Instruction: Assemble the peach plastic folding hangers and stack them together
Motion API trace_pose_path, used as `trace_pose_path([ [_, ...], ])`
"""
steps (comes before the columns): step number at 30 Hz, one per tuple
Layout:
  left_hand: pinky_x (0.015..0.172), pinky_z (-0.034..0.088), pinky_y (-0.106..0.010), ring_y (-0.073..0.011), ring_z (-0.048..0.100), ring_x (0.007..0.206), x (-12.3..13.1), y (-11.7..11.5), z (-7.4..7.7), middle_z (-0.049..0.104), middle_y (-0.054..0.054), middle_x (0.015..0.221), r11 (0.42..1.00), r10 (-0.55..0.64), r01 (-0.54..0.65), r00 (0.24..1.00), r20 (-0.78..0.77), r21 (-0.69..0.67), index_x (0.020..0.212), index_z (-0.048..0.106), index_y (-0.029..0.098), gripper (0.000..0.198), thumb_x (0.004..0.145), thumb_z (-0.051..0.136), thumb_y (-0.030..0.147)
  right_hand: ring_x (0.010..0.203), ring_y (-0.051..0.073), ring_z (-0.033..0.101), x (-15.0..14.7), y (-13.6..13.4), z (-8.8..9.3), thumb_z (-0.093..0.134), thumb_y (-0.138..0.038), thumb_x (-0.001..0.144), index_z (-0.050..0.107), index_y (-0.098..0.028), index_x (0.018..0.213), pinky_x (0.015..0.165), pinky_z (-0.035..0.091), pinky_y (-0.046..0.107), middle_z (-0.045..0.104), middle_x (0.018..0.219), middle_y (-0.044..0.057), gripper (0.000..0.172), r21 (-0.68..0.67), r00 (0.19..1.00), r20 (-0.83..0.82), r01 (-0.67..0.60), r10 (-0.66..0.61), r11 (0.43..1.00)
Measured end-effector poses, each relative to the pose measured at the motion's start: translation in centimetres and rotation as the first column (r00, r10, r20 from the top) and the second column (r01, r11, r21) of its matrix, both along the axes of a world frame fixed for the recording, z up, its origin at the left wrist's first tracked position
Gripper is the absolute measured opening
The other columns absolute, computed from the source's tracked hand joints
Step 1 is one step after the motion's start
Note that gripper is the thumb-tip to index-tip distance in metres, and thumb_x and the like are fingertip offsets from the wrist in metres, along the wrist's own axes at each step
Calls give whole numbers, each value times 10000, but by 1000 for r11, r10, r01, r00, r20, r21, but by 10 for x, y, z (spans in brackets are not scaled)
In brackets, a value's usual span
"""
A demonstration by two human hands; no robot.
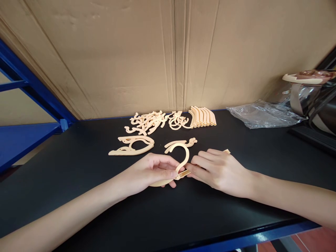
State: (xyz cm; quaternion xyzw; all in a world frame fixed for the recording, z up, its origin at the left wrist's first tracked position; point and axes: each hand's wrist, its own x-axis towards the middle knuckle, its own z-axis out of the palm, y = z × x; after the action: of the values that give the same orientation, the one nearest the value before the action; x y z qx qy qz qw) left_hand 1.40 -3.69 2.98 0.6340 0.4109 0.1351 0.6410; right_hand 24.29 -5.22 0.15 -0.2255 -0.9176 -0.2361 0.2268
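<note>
A cream plastic folding clothes hanger point(185, 153) is held between both hands, low over the black table, its hook curving upward. My left hand point(157, 169) pinches it at the base of the hook, thumb on top, with one arm piece running under the palm. My right hand point(217, 171) has its fingers closed around the other arm, whose pale end shows past the knuckles; most of that arm is hidden. Just beyond the hands lie loose cream arm pieces point(191, 142). To the left of them rests a folded hanger point(143, 151).
At the back of the black table point(78, 157) are a heap of small arm pieces point(149, 120), a cluster of hooks point(177, 120) and a row of longer arms point(203, 117). A clear plastic bag point(265, 113) lies at right. Cardboard point(118, 52) stands behind.
</note>
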Motion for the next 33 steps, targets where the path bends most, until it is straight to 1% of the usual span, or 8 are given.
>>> trace_pose_path([
  [5, 631, 424, -222, -138, 640, 736, 1, -2, -1, 693, -15, 827, 1000, -12, 11, 1000, 10, 26, 963, 651, 183, 250, 840, 648, 401, 563, 111, 416, 0, -1, -2, 494, -226, 967, 653, -143, 818, 534, 277, 289, 536, 620, -17, 233, -9, 1000, -15, -12, 12, 1000],
  [10, 648, 423, -224, -131, 624, 738, 2, -7, 2, 686, -9, 823, 998, 49, -46, 997, -52, 48, 960, 640, 179, 249, 850, 633, 402, 577, 107, 446, 1, -1, -2, 507, -241, 966, 665, -119, 961, 526, 288, 282, 561, 641, -16, 199, 9, 999, -13, -51, 51, 999],
  [12, 645, 426, -224, -130, 621, 727, 2, -7, 1, 678, -3, 796, 998, 48, -47, 998, -43, 42, 952, 638, 175, 249, 846, 637, 400, 579, 103, 455, 1, -1, -2, 507, -241, 966, 661, -115, 1005, 517, 291, 278, 566, 644, -16, 203, 16, 998, -12, -64, 64, 998],
  [15, 627, 425, -220, -127, 614, 702, 2, -5, -3, 659, 10, 733, 998, 45, -45, 999, -12, 44, 946, 641, 175, 254, 833, 650, 402, 562, 96, 453, 1, -2, -1, 512, -242, 963, 663, -115, 1023, 501, 293, 273, 559, 630, -24, 206, 13, 997, -15, -77, 77, 997],
  [21, 611, 424, -222, -132, 615, 691, 2, -3, -7, 671, -1, 744, 995, 68, -68, 998, 4, 78, 948, 663, 169, 268, 825, 651, 406, 540, 88, 466, 2, -4, -2, 517, -262, 960, 669, -116, 983, 496, 308, 272, 572, 625, -33, 212, -42, 996, -33, -84, 82, 996],
  [27, 609, 429, -230, -143, 624, 678, 2, -5, -8, 657, -5, 710, 989, 90, -86, 996, -29, 118, 1014, 673, 161, 332, 847, 604, 440, 499, 81, 465, 0, -5, -4, 462, -296, 983, 672, -148, 935, 486, 315, 267, 564, 604, -36, 262, -134, 998, -60, -38, 30, 990],
  [33, 563, 380, -208, -120, 593, 615, 4, -7, -6, 641, 12, 627, 990, 124, -123, 992, -4, 73, 958, 689, 157, 294, 831, 627, 415, 477, 91, 457, -2, -8, -3, 456, -302, 982, 682, -152, 898, 478, 314, 273, 557, 593, -32, 284, -176, 998, -63, -24, 13, 984],
])
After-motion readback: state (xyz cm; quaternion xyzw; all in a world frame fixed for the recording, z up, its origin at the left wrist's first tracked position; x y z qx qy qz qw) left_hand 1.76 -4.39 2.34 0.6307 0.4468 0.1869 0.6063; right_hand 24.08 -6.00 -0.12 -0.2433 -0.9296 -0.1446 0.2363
